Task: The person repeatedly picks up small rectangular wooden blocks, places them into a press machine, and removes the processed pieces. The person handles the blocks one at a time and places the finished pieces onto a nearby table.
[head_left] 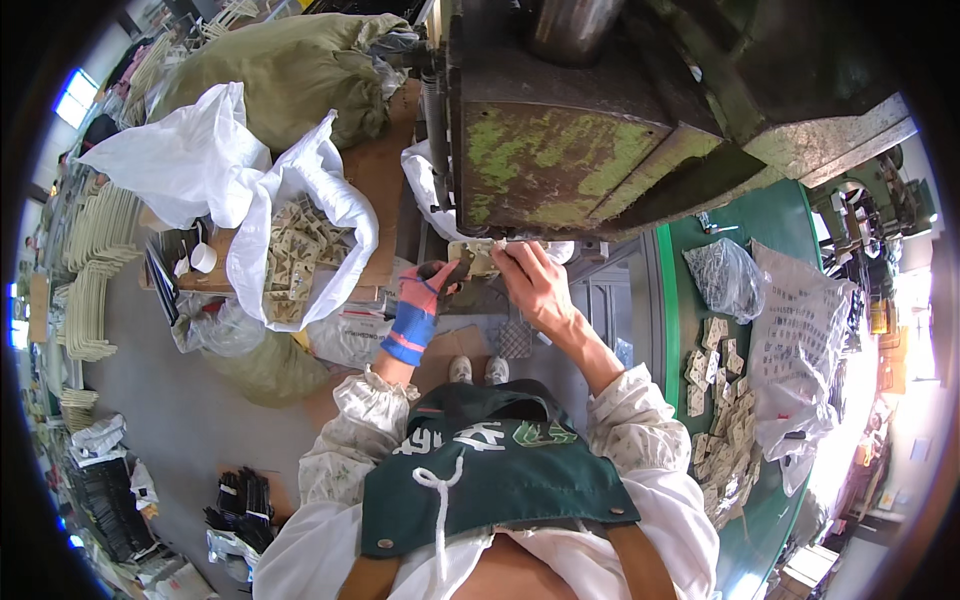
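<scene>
Below the head of a large worn machine with flaking green paint, both hands are close together. My left hand, in a pink and blue glove with dark fingertips, is closed on the near-left edge of a small beige metal plate. My right hand is bare and sits just right of the plate, its thumb and fingers pinched together under the machine's lower edge. What the right fingertips hold is too small and partly hidden to name. The machine hides the far side of the work spot.
At left, an open white sack holds many small beige metal plates on a brown table; a large olive sack lies behind. At right, a green table bears a pile of similar plates, a clear plastic bag and a flattened woven sack.
</scene>
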Tool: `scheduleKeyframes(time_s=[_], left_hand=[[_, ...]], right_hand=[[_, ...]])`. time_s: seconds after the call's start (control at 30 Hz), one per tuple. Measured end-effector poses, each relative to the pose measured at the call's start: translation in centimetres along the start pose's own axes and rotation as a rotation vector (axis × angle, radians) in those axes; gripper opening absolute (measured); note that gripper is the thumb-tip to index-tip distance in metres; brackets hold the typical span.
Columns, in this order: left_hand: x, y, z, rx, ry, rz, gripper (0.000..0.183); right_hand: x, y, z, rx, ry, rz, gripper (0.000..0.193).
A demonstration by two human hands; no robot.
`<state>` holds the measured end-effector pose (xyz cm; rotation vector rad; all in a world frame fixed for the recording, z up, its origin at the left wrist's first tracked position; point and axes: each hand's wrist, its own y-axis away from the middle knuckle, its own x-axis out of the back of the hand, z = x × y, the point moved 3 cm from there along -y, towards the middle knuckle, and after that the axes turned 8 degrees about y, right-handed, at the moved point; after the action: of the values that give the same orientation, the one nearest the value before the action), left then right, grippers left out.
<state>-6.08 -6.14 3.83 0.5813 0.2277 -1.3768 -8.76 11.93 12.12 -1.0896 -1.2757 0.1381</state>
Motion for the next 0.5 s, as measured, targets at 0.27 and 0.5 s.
scheduleKeyframes(time_s=[0.27,0.5], left_hand=[[0.0,0.0,1.7,-0.083,-0.298,-0.005,0.021],[0.1,-0.8,2.2,0.045,-0.186,0.024,0.023]], right_hand=[[0.5,2.0,2.1,-0.920,-0.497,-0.202,0.029],[-1.6,2.2,2.3,-1.297,-1.146,-0.215,0.030]])
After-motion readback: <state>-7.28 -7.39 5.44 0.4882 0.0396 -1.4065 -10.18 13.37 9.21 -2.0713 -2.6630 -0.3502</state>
